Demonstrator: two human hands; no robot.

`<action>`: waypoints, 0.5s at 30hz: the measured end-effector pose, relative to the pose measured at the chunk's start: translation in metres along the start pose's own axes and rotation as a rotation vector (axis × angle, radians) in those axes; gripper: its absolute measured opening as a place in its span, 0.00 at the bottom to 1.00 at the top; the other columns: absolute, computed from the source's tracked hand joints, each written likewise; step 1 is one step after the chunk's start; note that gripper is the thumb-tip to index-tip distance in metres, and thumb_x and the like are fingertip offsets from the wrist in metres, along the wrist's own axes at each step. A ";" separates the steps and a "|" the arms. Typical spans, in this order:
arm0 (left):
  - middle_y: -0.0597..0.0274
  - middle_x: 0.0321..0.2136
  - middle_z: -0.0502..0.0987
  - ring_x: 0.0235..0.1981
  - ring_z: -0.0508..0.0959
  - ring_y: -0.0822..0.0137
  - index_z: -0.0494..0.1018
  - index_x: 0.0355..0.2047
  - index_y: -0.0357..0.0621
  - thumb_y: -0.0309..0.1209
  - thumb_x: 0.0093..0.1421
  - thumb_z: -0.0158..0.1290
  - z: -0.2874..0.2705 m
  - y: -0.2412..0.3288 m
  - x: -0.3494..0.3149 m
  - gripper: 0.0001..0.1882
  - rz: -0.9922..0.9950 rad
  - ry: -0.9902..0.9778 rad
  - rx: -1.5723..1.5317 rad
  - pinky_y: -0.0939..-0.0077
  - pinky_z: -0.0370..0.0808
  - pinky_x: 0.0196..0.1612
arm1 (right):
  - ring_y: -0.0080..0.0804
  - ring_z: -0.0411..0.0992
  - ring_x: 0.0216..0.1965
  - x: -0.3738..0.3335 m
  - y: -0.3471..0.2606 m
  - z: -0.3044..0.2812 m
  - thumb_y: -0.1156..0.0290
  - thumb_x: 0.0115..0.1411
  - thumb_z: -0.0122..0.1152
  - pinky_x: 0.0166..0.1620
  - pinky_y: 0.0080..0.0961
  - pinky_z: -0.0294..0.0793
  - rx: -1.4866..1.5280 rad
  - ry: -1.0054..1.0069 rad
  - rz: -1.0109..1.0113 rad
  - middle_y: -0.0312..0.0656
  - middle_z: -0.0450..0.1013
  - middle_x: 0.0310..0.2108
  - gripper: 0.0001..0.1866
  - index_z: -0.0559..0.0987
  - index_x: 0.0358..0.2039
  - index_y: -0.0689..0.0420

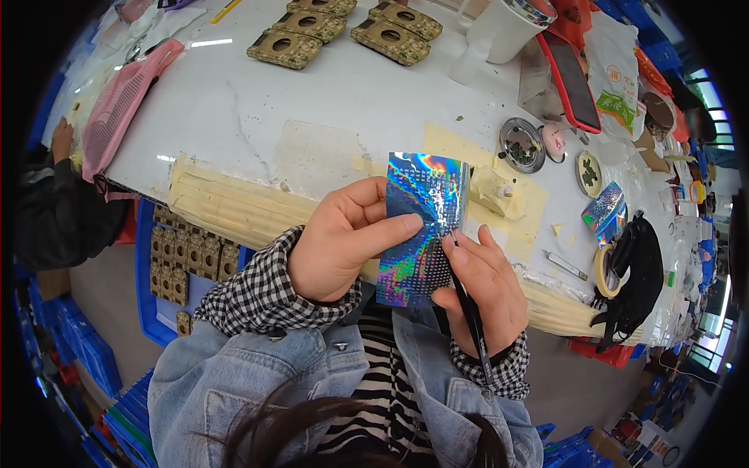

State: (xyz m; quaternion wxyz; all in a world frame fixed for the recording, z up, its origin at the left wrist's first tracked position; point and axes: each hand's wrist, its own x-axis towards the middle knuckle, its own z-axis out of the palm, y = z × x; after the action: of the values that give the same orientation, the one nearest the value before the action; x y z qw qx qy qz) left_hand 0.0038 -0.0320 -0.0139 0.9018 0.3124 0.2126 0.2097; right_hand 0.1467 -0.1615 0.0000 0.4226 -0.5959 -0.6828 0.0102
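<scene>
Rainbow glare on foil sheet [424, 253]

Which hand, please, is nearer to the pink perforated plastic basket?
Left. The left hand is to the right of the pink basket; the right hand is farther right, at the right edge of the shiny blue holographic sheet.

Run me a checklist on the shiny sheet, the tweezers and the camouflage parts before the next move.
1. Holographic sheet held by the left hand: ok.
2. Black tweezers in the right hand: ok.
3. Tweezer tips at the sheet's printed face: ok.
4. A piece caught between the tips: cannot tell, too small to see.
5. Camouflage parts at the table's far side, apart from both hands: ok.
6. Phone away from both hands: ok.
</scene>
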 end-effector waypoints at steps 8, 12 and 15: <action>0.56 0.42 0.78 0.42 0.77 0.72 0.65 0.52 0.34 0.20 0.62 0.48 0.001 -0.001 0.000 0.17 0.003 0.004 -0.009 0.78 0.75 0.46 | 0.44 0.75 0.45 -0.001 0.000 0.000 0.70 0.48 0.69 0.52 0.43 0.72 0.007 0.003 -0.001 0.50 0.77 0.38 0.23 0.76 0.45 0.65; 0.56 0.42 0.78 0.42 0.78 0.71 0.64 0.52 0.35 0.20 0.62 0.48 0.001 -0.002 -0.001 0.18 0.015 0.009 -0.008 0.78 0.75 0.46 | 0.44 0.75 0.45 -0.001 0.000 0.001 0.70 0.48 0.69 0.52 0.43 0.72 -0.005 0.006 0.000 0.50 0.77 0.38 0.23 0.76 0.45 0.65; 0.55 0.42 0.78 0.42 0.78 0.71 0.64 0.52 0.35 0.20 0.62 0.48 0.001 -0.002 -0.001 0.18 0.019 0.017 0.008 0.78 0.75 0.45 | 0.43 0.75 0.45 0.000 0.000 0.002 0.71 0.49 0.69 0.52 0.43 0.72 -0.009 -0.005 0.002 0.50 0.77 0.38 0.23 0.76 0.45 0.65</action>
State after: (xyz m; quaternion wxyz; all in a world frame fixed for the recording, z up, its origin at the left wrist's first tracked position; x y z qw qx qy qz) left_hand 0.0043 -0.0347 -0.0140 0.8965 0.3163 0.2182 0.2203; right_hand 0.1454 -0.1603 -0.0008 0.4184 -0.5984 -0.6832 0.0091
